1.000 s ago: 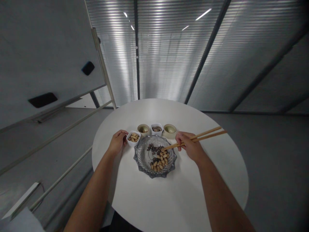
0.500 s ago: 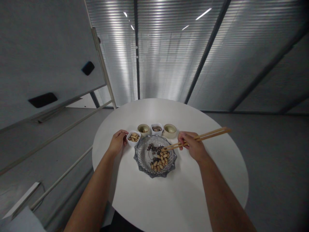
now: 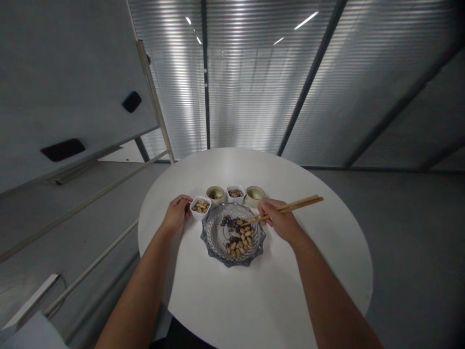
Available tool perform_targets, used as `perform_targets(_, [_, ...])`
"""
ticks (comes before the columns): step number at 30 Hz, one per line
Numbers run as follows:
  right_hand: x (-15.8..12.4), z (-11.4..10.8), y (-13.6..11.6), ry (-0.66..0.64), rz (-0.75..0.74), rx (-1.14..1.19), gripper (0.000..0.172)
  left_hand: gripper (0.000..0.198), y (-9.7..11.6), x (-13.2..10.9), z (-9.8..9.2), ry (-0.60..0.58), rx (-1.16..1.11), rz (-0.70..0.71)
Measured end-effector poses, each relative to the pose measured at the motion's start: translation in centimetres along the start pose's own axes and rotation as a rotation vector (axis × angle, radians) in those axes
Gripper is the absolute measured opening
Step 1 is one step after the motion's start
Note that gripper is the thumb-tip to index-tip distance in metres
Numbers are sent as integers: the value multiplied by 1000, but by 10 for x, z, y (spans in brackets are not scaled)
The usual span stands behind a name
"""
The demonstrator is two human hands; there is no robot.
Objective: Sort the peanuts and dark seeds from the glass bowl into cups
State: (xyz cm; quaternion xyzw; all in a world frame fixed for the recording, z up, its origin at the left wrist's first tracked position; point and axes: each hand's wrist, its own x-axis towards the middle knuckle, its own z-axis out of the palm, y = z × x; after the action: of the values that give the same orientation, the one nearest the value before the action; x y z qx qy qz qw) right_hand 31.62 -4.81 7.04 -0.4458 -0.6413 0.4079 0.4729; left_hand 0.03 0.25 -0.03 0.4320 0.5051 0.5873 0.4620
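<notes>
My right hand (image 3: 276,218) is closed round a pair of wooden chopsticks (image 3: 290,207), slanting down left into a scalloped glass bowl (image 3: 214,245). Their tips meet the contents near the bowl's middle, by a tan nut; whether they pinch it I cannot tell. Tan nuts that look like pistachios (image 3: 240,247) lie at the bowl's right and front, with dark seeds (image 3: 229,222) behind and among them. My left hand (image 3: 178,213) holds the left rim of a small white bowl (image 3: 196,215) of similar tan nuts, its fingers curled.
Behind the glass bowl stand a beige cup (image 3: 215,195) with a few pieces at its bottom, a white bowl (image 3: 236,194) with dark striped seeds, and another beige cup (image 3: 255,196). All rest on a round white table (image 3: 269,291). A whiteboard on a frame (image 3: 80,87) stands left.
My right hand has moved left with the chopsticks, and their tips have shifted slightly left and up within the glass bowl. My left hand stays at the white bowl.
</notes>
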Motion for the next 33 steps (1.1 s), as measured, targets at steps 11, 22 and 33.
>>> perform_targets(11, [-2,3,-5,-30,-10,5,56,15,-1,0,1,-20,-15,-11])
perform_targets(22, [-1,8,1,-34,8,-3,51,16,-2,0,-2,-22,-7,-13])
perform_targets(33, [-1,4,-3,11,-35,-3,55,15,1,-1,1,-7,-15,-29])
